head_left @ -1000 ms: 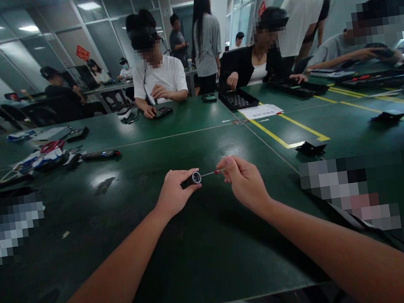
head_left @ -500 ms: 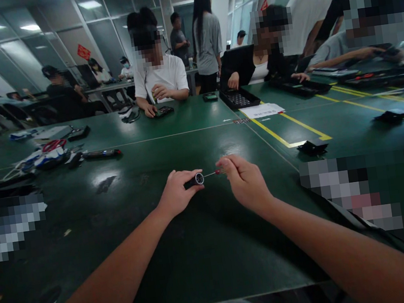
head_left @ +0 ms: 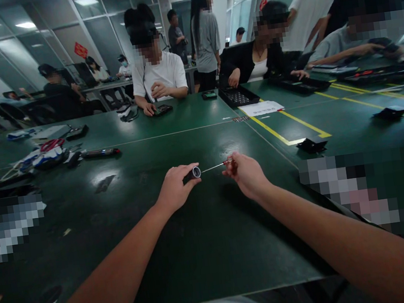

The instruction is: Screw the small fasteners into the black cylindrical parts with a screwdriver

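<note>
My left hand point(head_left: 174, 189) is closed around a black cylinder point(head_left: 196, 172) that looks like a small flashlight, its round silver-rimmed end turned toward me and to the right. Between the fingers of my right hand point(head_left: 246, 171) is a screwdriver point(head_left: 227, 161) with a reddish handle. Its thin metal shaft points left, and the tip is close beside the cylinder's rim; whether they touch I cannot tell. Both hands are above the green table point(head_left: 200, 251). My fingers cover most of the cylinder's body and part of the screwdriver's handle.
At left lie a dark pen-shaped tool point(head_left: 101, 154) and a heap of cables and pouches point(head_left: 50, 152). Small black pieces point(head_left: 312, 145) and a white paper point(head_left: 261, 108) are at right. Across the table, a person in a white shirt point(head_left: 159, 75) handles a dark device.
My right hand has turned and drawn slightly right, so more of the screwdriver's shaft shows. The cylinder in my left hand has shifted a little up and left.
</note>
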Demonstrator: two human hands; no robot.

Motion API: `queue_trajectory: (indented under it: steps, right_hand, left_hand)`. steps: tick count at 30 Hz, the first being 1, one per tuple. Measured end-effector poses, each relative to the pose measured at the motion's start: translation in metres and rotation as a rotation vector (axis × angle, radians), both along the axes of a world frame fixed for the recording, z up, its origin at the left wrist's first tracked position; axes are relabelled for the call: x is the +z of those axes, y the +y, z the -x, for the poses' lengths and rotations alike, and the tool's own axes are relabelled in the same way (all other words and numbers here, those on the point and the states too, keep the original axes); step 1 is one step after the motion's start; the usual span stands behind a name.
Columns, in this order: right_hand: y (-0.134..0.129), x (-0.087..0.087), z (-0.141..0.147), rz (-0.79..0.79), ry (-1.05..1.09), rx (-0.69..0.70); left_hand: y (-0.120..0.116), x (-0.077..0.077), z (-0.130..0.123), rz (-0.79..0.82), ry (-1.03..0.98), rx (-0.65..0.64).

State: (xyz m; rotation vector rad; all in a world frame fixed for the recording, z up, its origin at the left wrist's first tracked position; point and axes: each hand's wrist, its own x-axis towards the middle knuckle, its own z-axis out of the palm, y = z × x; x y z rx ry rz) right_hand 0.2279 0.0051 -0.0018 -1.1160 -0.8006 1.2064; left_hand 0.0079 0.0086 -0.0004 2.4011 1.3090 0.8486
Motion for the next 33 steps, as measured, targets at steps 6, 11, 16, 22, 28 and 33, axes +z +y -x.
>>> queue_trajectory:
  steps: [6, 11, 16, 22, 28, 33]
  right_hand:
    - [-0.003, -0.003, 0.002, -0.169, -0.239, -0.05]
    - [-0.008, 0.001, 0.002, -0.254, -0.42, -0.092]
    - [-0.013, 0.005, 0.003, -0.324, -0.481, -0.098]
    - [-0.02, 0.011, 0.005, -0.366, -0.574, -0.081]
    - [-0.025, 0.014, 0.002, -0.434, -0.583, 0.058]
    - [-0.029, 0.018, 0.003, -0.417, -0.76, -0.018]
  left_hand:
    - [-0.001, -0.002, 0.001, 0.016, 0.033, -0.016]
    - [-0.001, -0.003, -0.001, 0.019, 0.029, -0.008]
    - [-0.002, -0.004, -0.001, 0.015, -0.007, 0.005]
    - [-0.004, -0.001, -0.004, 0.049, -0.001, 0.019]
    - [-0.001, -0.004, 0.0, 0.048, -0.058, 0.043]
    - [0.0, -0.006, 0.001, 0.061, -0.054, 0.021]
